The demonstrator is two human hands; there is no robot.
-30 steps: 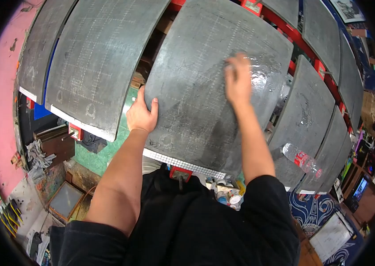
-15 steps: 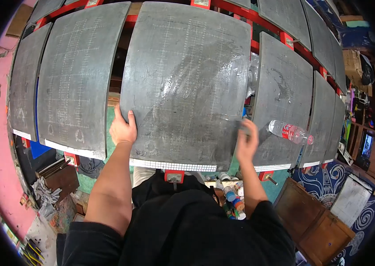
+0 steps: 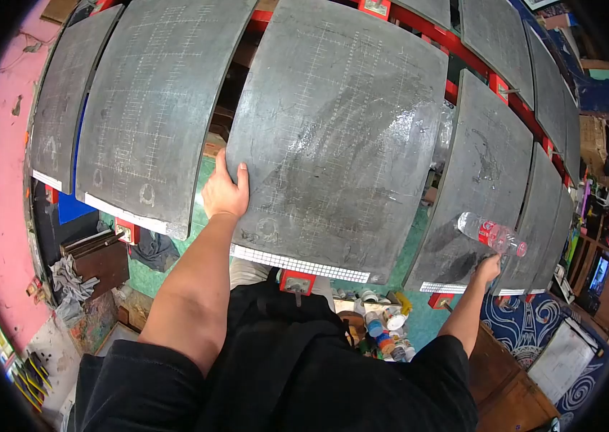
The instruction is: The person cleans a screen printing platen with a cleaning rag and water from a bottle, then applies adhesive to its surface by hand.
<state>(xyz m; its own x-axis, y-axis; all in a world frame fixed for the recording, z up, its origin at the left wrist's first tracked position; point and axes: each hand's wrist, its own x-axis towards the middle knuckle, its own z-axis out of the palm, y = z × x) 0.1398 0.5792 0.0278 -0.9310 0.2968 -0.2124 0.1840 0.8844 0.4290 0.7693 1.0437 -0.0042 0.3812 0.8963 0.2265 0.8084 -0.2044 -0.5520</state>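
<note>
A large grey slab (image 3: 333,158) with white grid lines and wet patches lies in front of me. My left hand (image 3: 225,193) grips its left edge, thumb on top and the other fingers partly hidden beside the edge. Farther right, my right hand (image 3: 490,268) is closed low on the neighbouring grey slab (image 3: 488,158), close to its right edge. What its fingers hold, if anything, I cannot make out. Just above this hand a clear plastic bottle (image 3: 491,233) with a red label lies on its side, its pink cap pointing right. A dark wet patch spreads left of the hand.
More grey slabs (image 3: 153,108) stand on a red metal frame (image 3: 425,29), with gaps between them. Jars and bottles (image 3: 383,331) sit below the front edge. Brown wooden boards (image 3: 513,374) lie at lower right. A pink wall (image 3: 5,180) is at left.
My right hand has moved right, from the middle slab's lower right corner to the neighbouring slab near the bottle. My left hand keeps its place on the edge. The view has shifted and tilted.
</note>
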